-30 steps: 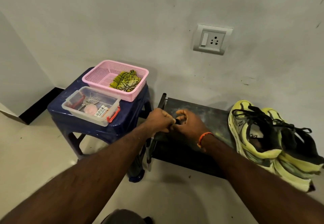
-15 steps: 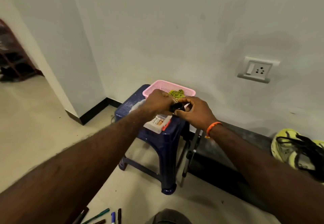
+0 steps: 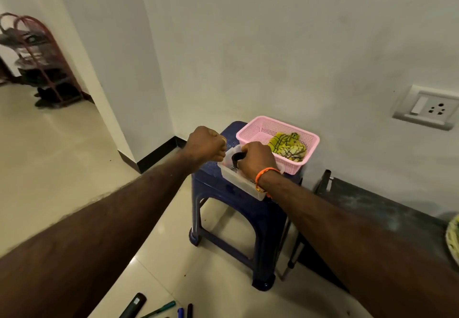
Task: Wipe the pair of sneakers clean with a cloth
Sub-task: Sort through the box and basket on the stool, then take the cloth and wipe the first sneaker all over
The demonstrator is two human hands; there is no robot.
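**Desk:** What are your hands doing?

**Me:** My right hand [image 3: 257, 159] is curled round a small dark thing [image 3: 238, 156] over the clear box [image 3: 242, 184] on the blue stool [image 3: 232, 208]. I can't tell what the thing is. My left hand [image 3: 205, 146] is a fist just beside it, and I can't make out anything in it.

**Desk:** And the cloth?

**Me:** The yellow-green cloth [image 3: 288, 146] lies bunched in the pink basket [image 3: 299, 168], right behind the box. Only the edge of one sneaker [image 3: 453, 239] shows, far right on the dark bench [image 3: 372, 203], well apart from my hands.

**Desk:** Next?

**Me:** I'd set the dark thing down in the box, low and gently so nothing tips, then lift the cloth straight out with a free hand.
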